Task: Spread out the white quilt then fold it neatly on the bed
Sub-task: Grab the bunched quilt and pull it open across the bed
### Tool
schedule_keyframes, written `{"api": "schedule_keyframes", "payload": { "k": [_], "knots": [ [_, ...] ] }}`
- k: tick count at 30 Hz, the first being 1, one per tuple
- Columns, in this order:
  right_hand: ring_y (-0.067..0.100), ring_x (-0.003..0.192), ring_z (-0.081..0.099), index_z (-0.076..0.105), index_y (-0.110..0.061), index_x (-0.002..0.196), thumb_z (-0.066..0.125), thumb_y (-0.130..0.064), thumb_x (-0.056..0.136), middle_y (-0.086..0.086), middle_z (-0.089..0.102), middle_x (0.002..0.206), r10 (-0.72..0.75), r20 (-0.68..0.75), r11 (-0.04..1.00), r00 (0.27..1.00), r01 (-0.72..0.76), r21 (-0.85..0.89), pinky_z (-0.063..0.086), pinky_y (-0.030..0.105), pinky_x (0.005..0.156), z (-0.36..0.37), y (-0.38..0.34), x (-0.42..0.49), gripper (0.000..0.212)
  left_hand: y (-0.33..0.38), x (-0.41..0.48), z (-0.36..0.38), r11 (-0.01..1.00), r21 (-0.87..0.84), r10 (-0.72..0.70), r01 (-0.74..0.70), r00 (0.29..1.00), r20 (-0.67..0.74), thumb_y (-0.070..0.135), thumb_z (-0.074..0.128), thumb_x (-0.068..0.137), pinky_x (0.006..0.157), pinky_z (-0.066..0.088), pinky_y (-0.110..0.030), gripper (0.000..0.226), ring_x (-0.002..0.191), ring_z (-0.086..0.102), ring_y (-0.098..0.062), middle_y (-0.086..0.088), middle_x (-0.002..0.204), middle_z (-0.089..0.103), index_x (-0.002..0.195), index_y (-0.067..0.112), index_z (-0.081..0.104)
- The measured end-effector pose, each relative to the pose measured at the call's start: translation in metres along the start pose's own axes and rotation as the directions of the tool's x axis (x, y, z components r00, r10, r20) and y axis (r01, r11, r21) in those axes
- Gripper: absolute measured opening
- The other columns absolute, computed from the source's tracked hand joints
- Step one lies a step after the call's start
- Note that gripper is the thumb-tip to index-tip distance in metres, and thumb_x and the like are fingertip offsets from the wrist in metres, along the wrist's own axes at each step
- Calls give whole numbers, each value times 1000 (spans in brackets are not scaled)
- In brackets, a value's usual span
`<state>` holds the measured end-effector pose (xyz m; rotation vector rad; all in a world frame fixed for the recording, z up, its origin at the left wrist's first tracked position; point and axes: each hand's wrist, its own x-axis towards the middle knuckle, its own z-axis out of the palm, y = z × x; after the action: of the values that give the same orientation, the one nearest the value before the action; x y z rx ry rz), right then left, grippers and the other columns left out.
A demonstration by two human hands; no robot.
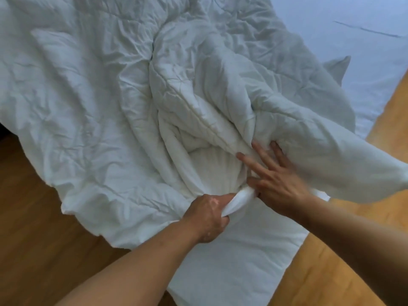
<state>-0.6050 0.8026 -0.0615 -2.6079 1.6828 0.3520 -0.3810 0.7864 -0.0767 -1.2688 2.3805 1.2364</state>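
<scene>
**Two hands sorting out a bunched white quilt on a bed**

Seen from above, a white quilt lies crumpled across a bed, covering most of it. Past the fingertips the cloth is piled in thick, twisted folds; away to the left of the hands it lies flatter but heavily wrinkled. Under the wrists a bare strip of the bed shows, and a wooden floor runs along both sides.

The left hand is closed in a fist around a narrow twisted rope of quilt, which comes out between thumb and fingers and runs toward the other hand. The right hand is open, fingers spread and nearly straight, the tips pushed under the lower edge of a puffy fold. It grips nothing; a loose flap of quilt hangs to its right, out over the floor.

The spreading step looks to be in hand, and barely begun: the quilt is tangled, and no fold has been made. The next move likely calls for the right hand to close on an edge or corner just beyond its fingertips, then for both hands to draw apart so the twist between them opens. The corners cannot be picked out in the bunching, so finding one comes first.
</scene>
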Motion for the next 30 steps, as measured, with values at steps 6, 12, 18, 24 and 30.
{"api": "schedule_keyframes", "payload": {
  "k": [6,12,18,24,30],
  "knots": [
    [24,92,68,67,-22,76,76,-27,76,-1,66,74,20,49,999,999,-22,48,34,56,115,30,-34,-78,11,8,-29,16,974,223,27,-43,997,74,25,49,98,97,36,-33,57,105,54,-26,-6,120,58,145,54,35],
    [15,47,49,52,-29,62,72,-45,69,-5,54,52,178,171,952,969,-214,220,35,25,51,18,-96,-173,28,23,-100,86,986,156,25,-51,986,165,23,50,96,101,45,-32,61,119,56,-24,2,140,57,146,53,34],
    [18,45,59,46,-30,80,59,-66,65,-4,57,55,118,399,892,909,-274,361,48,32,50,58,-220,-255,42,2,-158,141,907,403,-81,-121,889,450,35,55,93,112,32,-43,70,143,36,-24,7,162,30,150,53,21],
    [25,124,56,51,-26,139,62,-53,87,1,55,138,369,14,797,929,-325,509,48,41,99,10,-131,-185,59,26,-134,115,973,25,-230,229,959,168,65,64,78,106,43,-33,74,128,50,-16,7,144,47,144,37,44],
    [35,144,25,28,-28,153,80,-51,69,10,25,159,382,-51,918,923,-373,132,24,62,113,-14,30,-110,101,111,-39,122,951,-26,-304,310,909,-285,65,61,83,114,33,-41,99,141,26,-26,-4,157,19,157,27,8]
  ]
}}
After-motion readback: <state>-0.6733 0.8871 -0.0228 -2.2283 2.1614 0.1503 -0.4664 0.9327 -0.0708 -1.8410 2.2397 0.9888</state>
